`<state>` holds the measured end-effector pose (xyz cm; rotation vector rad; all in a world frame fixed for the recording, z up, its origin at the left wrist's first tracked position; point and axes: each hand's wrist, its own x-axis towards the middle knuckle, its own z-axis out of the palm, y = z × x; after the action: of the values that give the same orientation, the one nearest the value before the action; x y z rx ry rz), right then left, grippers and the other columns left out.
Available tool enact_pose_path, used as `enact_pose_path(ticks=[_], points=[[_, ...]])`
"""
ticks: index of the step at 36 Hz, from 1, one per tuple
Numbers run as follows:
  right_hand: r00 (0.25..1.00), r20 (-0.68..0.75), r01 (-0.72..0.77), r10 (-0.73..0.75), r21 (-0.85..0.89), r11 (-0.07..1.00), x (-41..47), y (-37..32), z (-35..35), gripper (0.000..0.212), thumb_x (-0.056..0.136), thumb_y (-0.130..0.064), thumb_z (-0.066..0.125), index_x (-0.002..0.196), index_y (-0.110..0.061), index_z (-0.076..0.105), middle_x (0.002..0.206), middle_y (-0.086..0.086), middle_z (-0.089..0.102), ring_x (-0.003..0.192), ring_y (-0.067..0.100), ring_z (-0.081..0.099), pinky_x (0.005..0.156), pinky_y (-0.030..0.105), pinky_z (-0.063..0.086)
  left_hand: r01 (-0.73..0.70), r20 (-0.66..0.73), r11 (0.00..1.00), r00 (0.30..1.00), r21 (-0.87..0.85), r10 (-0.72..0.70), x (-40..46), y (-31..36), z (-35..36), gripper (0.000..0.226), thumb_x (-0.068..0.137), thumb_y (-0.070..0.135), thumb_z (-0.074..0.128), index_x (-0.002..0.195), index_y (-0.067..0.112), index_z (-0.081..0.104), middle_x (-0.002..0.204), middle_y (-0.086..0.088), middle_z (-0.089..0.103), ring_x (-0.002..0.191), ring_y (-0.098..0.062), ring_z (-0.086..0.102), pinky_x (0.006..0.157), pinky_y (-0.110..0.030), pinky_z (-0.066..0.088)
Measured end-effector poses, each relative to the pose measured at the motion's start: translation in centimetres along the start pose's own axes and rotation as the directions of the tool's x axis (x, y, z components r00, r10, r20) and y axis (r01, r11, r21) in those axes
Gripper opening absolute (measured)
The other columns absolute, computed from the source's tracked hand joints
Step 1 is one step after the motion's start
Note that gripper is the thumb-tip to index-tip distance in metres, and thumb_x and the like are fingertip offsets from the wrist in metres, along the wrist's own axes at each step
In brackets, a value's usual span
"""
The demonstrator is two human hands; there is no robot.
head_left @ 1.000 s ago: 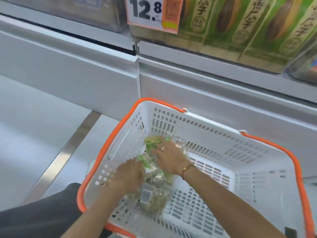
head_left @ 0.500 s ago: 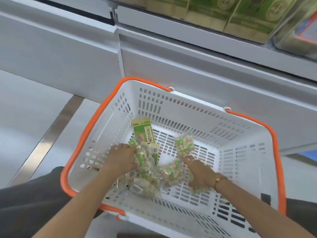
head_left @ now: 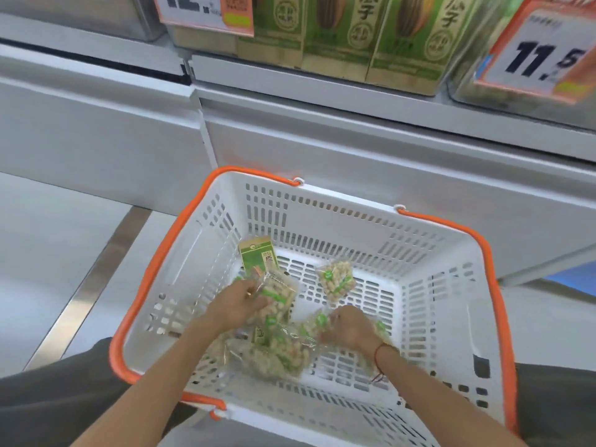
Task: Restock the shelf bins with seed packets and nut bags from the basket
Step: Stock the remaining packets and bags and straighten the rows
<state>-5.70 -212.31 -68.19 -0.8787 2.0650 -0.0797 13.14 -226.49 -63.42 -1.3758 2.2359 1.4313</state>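
Both hands were down in the basket [head_left: 429,253], a white slotted one with an orange rim sitting low in front of the shelf. The left hand [head_left: 237,303] lay palm-down with its fingers curled over a clear nut bag [head_left: 279,296], gripping its near edge, and that bag overlapped the lower end of a green seed packet [head_left: 256,254] leaning against the basket's far-left wall. The right hand [head_left: 351,327] was closed too, knuckles up, bunched on the clear plastic of another bag [head_left: 379,327] mostly hidden under it; exactly how much it had hold of could not be told. Both forearms came in from the near edge, angled inward, the right wrist wearing a thin red cord. Between the hands lay a loose heap of nut bags [head_left: 271,353], overlapping, perhaps two or three, the count unclear. One more nut bag [head_left: 335,280] lay alone on the basket floor just beyond the right hand. Only one seed packet showed plainly in the basket. Up on the shelf, three green seed boxes [head_left: 342,33] stood side by side, flanked by two price tags [head_left: 532,50].
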Motion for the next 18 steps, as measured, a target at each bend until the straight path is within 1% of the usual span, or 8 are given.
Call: enact_pose_path(ticks=[4,6,8,11,13,15,17,18], points=[[0.991,-0.037,0.130,-0.126,0.180,0.975,-1.0,-0.9,-4.4,0.034,0.082,-0.024,0.072,0.061,-0.019,0.045,0.065,-0.007,0.047,0.056,0.004,0.044,0.049,0.011,0.035,0.033,-0.011,0.971,0.999,-0.237,-0.037,0.0,2.1,-1.5,0.027,0.092,0.031,0.059,0.081,0.010,0.046,0.078,0.003,0.043,0.070,-0.010,0.043,0.060,-0.020,0.033],[0.987,-0.072,0.159,-0.144,0.289,0.944,-1.8,-1.5,-7.6,0.034,0.079,-0.024,0.076,0.066,-0.018,0.046,0.070,-0.006,0.048,0.065,0.007,0.050,0.059,0.017,0.045,0.091,0.023,0.921,0.996,-0.378,-0.089,-0.2,3.2,-2.2,0.040,0.091,0.035,0.060,0.111,0.002,0.051,0.108,-0.002,0.054,0.095,-0.014,0.052,0.069,-0.020,0.041],[0.983,-0.062,0.184,-0.174,0.381,0.906,-2.8,-2.2,-10.8,0.029,0.074,-0.028,0.081,0.085,-0.022,0.054,0.087,-0.005,0.056,0.086,0.013,0.059,0.080,0.027,0.052,0.092,0.041,0.890,0.996,-0.447,-0.082,-0.6,4.5,-2.9,0.060,0.091,0.037,0.059,0.138,0.007,0.037,0.136,-0.004,0.045,0.112,-0.018,0.049,0.078,-0.023,0.045],[0.967,-0.042,0.246,-0.252,0.420,0.874,-5.3,-3.4,-15.8,0.023,0.076,-0.024,0.080,0.087,-0.020,0.061,0.098,0.003,0.063,0.088,0.015,0.064,0.076,0.022,0.055,0.040,0.050,0.838,0.999,-0.545,-0.015,-1.4,6.9,-4.4,0.074,0.091,0.040,0.058,0.149,0.015,0.019,0.147,-0.004,0.034,0.121,-0.022,0.046,0.095,-0.030,0.044],[0.958,-0.070,0.283,-0.279,0.409,0.868,-7.4,-4.0,-18.9,0.020,0.078,-0.022,0.078,0.091,-0.013,0.066,0.093,0.003,0.065,0.086,0.014,0.065,0.073,0.020,0.056,0.023,0.063,0.806,0.998,-0.591,0.017,-1.7,8.6,-5.8,0.082,0.087,0.043,0.063,0.149,0.010,0.020,0.138,-0.006,0.044,0.118,-0.020,0.051,0.102,-0.034,0.044],[0.947,-0.117,0.322,-0.300,0.386,0.865,-9.5,-4.5,-21.8,0.022,0.078,-0.023,0.078,0.093,-0.010,0.068,0.089,0.001,0.067,0.083,0.010,0.065,0.070,0.018,0.054,0.021,0.098,0.769,0.994,-0.639,0.054,-2.2,10.6,-7.5,0.082,0.083,0.042,0.070,0.141,-0.002,0.032,0.101,-0.015,0.060,0.100,-0.020,0.058,0.104,-0.040,0.043],[0.932,-0.151,0.363,-0.330,0.360,0.860,-11.5,-4.8,-24.2,0.014,0.078,-0.022,0.077,0.087,-0.017,0.068,0.082,-0.002,0.066,0.077,0.008,0.062,0.069,0.019,0.050,0.011,0.147,0.743,0.982,-0.669,0.119,-2.7,12.8,-8.9,0.033,0.085,0.031,0.069,0.102,0.003,0.063,0.060,-0.007,0.042,0.073,-0.019,0.055,0.104,-0.043,0.043],[0.924,-0.170,0.382,-0.343,0.353,0.854,-12.3,-4.9,-25.3,0.012,0.078,-0.021,0.077,0.085,-0.019,0.068,0.079,-0.003,0.066,0.076,0.008,0.061,0.070,0.020,0.049,0.000,0.157,0.742,0.977,-0.671,0.142,-3.0,14.0,-9.6,0.018,0.086,0.024,0.068,0.078,0.010,0.061,0.057,-0.003,0.033,0.064,-0.017,0.051,0.100,-0.041,0.045]])
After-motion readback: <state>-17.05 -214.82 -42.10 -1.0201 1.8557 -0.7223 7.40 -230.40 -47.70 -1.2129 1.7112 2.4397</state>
